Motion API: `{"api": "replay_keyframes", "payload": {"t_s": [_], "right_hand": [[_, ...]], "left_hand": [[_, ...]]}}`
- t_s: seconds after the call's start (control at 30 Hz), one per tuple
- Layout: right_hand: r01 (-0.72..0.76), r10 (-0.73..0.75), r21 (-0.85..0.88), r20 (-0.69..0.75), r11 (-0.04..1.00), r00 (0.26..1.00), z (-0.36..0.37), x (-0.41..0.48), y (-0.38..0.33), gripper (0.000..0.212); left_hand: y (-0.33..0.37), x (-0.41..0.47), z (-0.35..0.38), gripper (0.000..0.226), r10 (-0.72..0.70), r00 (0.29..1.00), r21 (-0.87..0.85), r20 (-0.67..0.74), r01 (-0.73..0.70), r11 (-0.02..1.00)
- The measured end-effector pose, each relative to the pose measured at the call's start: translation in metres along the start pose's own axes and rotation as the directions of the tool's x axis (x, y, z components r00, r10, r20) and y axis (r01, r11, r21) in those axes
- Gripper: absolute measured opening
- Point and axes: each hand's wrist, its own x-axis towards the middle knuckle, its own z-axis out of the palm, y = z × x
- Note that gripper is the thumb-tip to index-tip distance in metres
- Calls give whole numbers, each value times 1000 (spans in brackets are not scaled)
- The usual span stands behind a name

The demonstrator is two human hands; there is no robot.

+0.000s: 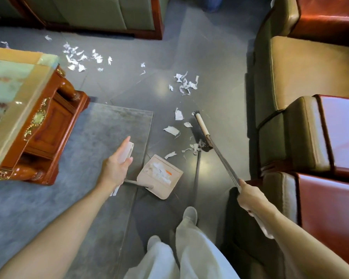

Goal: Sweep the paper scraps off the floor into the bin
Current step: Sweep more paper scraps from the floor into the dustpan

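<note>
Grey floor tiles (210,57) fill the head view, with a paler grey rug (79,154) spread over the near left. Torn white paper scraps (185,83) lie in loose groups. One cluster is far off beyond the coffee table (42,125) corner, one is on the open floor beyond the broom, and a few larger pieces are just left of the broom head (201,129). More scraps sit inside the beige dustpan (165,188), which rests on the tiles at the rug's right edge with its open mouth turned toward the broom head.

The left hand (117,168) holds the white grip at the top of the dustpan handle (131,149). Its thumb wraps round the grip while the fingers lie fairly straight along it. The right hand (248,196) is closed in a fist round the metal pole of the broom (224,160), which slants away and leftward down to the head. The dark bristles touch the floor, and a small wad of scraps is bunched at their near end, between head and dustpan. The two hands are well apart, one on each tool.

Brown leather sofa (310,67) seats with red wooden arms run along the right. The person's pale trouser legs (189,248) stand near, between the two arms.
</note>
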Motion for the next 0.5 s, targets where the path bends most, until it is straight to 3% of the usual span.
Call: {"api": "replay_keyframes", "payload": {"t_s": [0.17, 0.5], "right_hand": [[20, -8, -87, 133, 996, 991, -1, 15, -20, 66], [53, -32, -59, 312, 997, 950, 30, -39, -70, 81]], "left_hand": [[9, 20, 3, 61, 22, 1000, 9, 5, -22, 1000], [0, 34, -3, 62, 47, 998, -31, 35, -46, 998]]}}
